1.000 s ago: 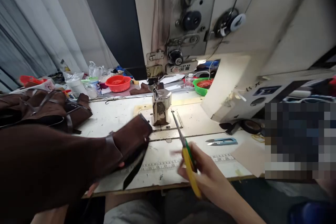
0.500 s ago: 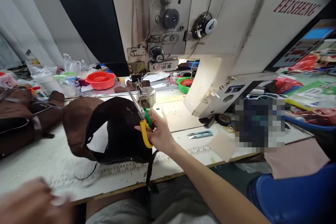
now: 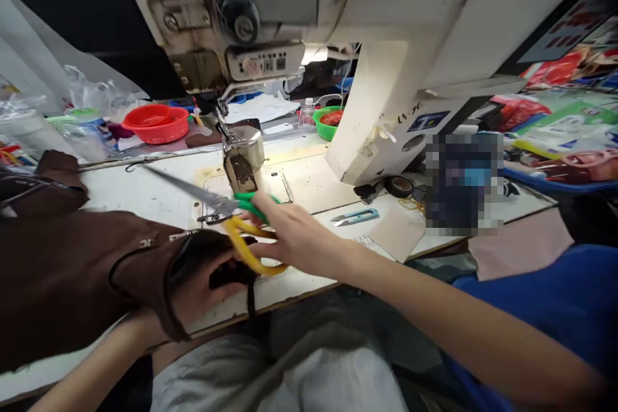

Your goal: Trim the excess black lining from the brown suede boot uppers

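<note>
In my right hand are scissors with one green and one yellow handle. Their blades point left, above the sewing machine's bed and away from the fabric. My left hand reaches through the folds of a brown fabric bag with a black lining. Its fingers close around black material at the bag's right end, just below the scissors' yellow handle; part of the hand is covered by brown cloth. A thin black strap hangs there over the table edge.
The sewing machine's metal post rises behind the scissors. Blue thread snips lie to the right, near a beige fabric piece and a roll of black tape. Behind stand a red basket and a green bowl.
My left hand has come in from the lower left and taken hold of the bag. The bag has been turned and pulled left. The scissors have swung to point left, and the view is closer.
</note>
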Tool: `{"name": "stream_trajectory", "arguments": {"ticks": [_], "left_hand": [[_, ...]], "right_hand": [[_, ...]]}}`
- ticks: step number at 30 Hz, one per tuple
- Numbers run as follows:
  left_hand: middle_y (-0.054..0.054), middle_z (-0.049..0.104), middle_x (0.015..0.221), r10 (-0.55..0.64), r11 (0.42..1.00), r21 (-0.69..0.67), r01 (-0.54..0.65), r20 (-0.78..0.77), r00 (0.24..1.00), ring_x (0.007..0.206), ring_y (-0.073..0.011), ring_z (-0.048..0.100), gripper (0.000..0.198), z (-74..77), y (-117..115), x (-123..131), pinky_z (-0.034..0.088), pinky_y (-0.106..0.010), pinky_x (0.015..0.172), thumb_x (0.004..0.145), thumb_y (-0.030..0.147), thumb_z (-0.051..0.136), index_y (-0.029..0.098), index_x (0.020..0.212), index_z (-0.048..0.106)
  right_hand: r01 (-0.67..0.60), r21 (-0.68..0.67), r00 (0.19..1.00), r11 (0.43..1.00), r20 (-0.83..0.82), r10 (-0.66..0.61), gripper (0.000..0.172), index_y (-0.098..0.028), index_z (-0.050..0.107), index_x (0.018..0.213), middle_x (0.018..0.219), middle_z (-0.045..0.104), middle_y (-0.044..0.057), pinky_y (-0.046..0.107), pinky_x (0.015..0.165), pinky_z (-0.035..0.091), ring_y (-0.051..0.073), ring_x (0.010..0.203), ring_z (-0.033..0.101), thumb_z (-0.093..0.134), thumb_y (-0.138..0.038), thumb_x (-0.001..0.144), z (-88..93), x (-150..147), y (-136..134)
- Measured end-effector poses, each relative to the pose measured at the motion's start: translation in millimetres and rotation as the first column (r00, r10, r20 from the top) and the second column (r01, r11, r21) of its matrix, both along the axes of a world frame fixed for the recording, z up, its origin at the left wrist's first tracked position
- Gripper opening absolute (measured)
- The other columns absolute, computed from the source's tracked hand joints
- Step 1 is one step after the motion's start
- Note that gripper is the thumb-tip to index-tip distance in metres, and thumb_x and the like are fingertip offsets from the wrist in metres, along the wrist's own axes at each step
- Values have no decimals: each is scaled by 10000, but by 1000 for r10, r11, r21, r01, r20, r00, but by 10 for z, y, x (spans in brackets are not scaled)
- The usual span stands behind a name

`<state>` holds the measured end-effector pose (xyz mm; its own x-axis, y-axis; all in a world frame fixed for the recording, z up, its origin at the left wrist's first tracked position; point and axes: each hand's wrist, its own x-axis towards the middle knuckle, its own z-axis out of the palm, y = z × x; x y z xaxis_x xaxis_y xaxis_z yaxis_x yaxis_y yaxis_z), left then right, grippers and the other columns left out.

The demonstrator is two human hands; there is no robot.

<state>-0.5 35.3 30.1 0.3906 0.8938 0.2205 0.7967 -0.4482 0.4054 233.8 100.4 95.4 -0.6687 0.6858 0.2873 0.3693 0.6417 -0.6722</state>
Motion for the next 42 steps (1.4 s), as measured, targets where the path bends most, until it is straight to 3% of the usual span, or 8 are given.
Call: {"name": "stream_trajectory", "arguments": {"ticks": [3, 8, 12, 15, 23, 28, 36, 42], "left_hand": [[-35, 744, 939, -47, 985, -164, 58, 69, 996, 834, -188, 690, 254, 10, 163, -30, 586, -273, 773, 857, 425, 636, 225, 985, 724], [-25, 713, 854, 6, 959, -282, 28, 119, 993, 771, -192, 639, 274, -49, 246, -78, 555, -295, 739, 776, 458, 727, 239, 941, 729], [-21, 735, 936, 103, 935, -353, -31, 187, 977, 869, -192, 675, 157, -8, 169, -52, 560, -290, 826, 857, 383, 646, 249, 914, 704], [-42, 750, 982, 137, 928, -371, -40, 238, 962, 946, -213, 699, 152, 67, 141, -7, 568, -309, 894, 862, 357, 614, 236, 807, 687], [-63, 750, 999, 186, 927, -364, -92, 233, 955, 944, -247, 689, 159, 80, 107, 66, 572, -377, 944, 829, 366, 624, 243, 756, 693], [-29, 745, 985, 107, 973, -224, -57, 220, 970, 940, -211, 690, 142, 43, 98, 65, 555, -331, 958, 880, 367, 635, 266, 821, 714], [-23, 728, 1084, 88, 969, -243, -42, 180, 980, 998, -200, 682, 107, -27, 72, -41, 539, -296, 947, 903, 290, 594, 260, 870, 691], [-21, 715, 912, 81, 957, -290, -26, 179, 981, 786, -186, 640, 245, 109, 153, 8, 544, -295, 838, 914, 374, 549, 239, 751, 673]], "right_hand": [[153, 48, 965, 987, 209, -160, 296, -231, 475, 980, 798, 603, -37, 230, 567, 307, 141, 620, 505, 740, -312, 876, -127, 591, -37], [30, 128, 889, 991, 450, -85, 195, -223, 526, 857, 656, 543, -44, 273, 532, 228, 140, 530, 467, 631, -357, 952, -420, 1169, -201], [-60, 230, 835, 971, 545, -78, 211, -226, 491, 804, 688, 569, -35, 306, 539, 150, 134, 524, 447, 673, -309, 869, -443, 1052, -255], [-112, 208, 811, 972, 584, -31, 249, -229, 464, 780, 669, 568, -36, 317, 538, 129, 135, 525, 447, 688, -319, 843, -375, 904, -182], [-104, 173, 840, 979, 542, -6, 282, -240, 473, 798, 664, 545, -41, 335, 508, 133, 133, 483, 395, 662, -416, 911, -385, 898, -158], [-105, 113, 826, 988, 563, 24, 350, -245, 425, 791, 678, 541, -38, 328, 506, 151, 133, 489, 394, 648, -458, 957, -343, 985, -225], [-116, 198, 805, 973, 592, -24, 255, -232, 472, 804, 666, 575, -28, 321, 523, 126, 137, 497, 440, 671, -369, 885, -349, 828, -140], [-205, 288, 767, 935, 640, -29, 296, -222, 507, 792, 654, 591, -47, 322, 518, 121, 128, 489, 460, 762, -365, 840, -386, 751, -25]]}}
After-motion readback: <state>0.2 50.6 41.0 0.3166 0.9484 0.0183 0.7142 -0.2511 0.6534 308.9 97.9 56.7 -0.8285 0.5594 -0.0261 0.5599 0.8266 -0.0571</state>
